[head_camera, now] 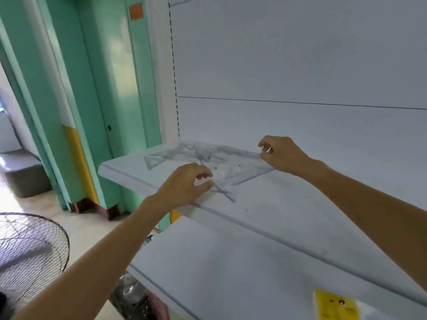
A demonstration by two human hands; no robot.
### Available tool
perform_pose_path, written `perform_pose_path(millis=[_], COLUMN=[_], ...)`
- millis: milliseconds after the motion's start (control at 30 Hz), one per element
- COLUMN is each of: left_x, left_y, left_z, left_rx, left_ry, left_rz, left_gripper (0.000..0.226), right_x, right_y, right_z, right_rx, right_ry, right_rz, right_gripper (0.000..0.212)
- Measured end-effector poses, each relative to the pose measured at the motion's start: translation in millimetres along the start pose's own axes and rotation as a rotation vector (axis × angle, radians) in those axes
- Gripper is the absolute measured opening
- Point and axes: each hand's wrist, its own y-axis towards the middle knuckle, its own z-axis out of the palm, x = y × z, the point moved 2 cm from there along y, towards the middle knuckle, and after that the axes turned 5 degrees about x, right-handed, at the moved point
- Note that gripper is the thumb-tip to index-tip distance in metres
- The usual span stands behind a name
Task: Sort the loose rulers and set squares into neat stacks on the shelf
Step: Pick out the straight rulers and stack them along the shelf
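Several clear plastic rulers and set squares lie in a loose, overlapping heap on the white shelf. One small set square rests apart at the left of the heap. My left hand pinches the near corner of a clear set square at the shelf's front. My right hand grips the far right end of a clear ruler or set square in the heap; which piece it holds is hard to tell through the overlapping plastic.
A lower white shelf juts out below, with a yellow label at its right. A standing fan is at lower left. Green door frames stand left of the shelving.
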Motion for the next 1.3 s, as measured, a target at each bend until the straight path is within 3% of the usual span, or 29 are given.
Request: perform_pose_path(millis=[300, 500, 733, 867, 1033, 1167, 1300], left_x=[-8, 23, 50, 28, -7, -3, 6], left_y=[96, 129, 151, 151, 143, 152, 156], left_z=[50, 45, 38, 38, 60, 55, 48], left_rx=[0.267, 0.339, 0.365, 0.292, 0.462, 0.486, 0.527], left_ry=[0.085, 0.046, 0.092, 0.182, 0.161, 0.1, 0.086], left_rz=[0.108, 0.146, 0.154, 0.273, 0.275, 0.23, 0.168], left_gripper=[0.044, 0.026, 0.023, 0.022, 0.058, 0.042, 0.042], right_x=[-50, -58, -52, -45, -41, -41, -41], right_y=[71, 88, 91, 94, 88, 82, 73], right_z=[27, 48, 60, 59, 60, 50, 43], right_rx=[0.128, 0.258, 0.184, 0.171, 0.122, 0.104, 0.067], right_ry=[-0.109, -0.166, -0.307, -0.348, -0.33, -0.326, -0.246], right_rz=[0.081, 0.098, 0.054, 0.06, 0.088, 0.107, 0.14], right_gripper=[0.026, 0.037, 0.023, 0.026, 0.032, 0.034, 0.035])
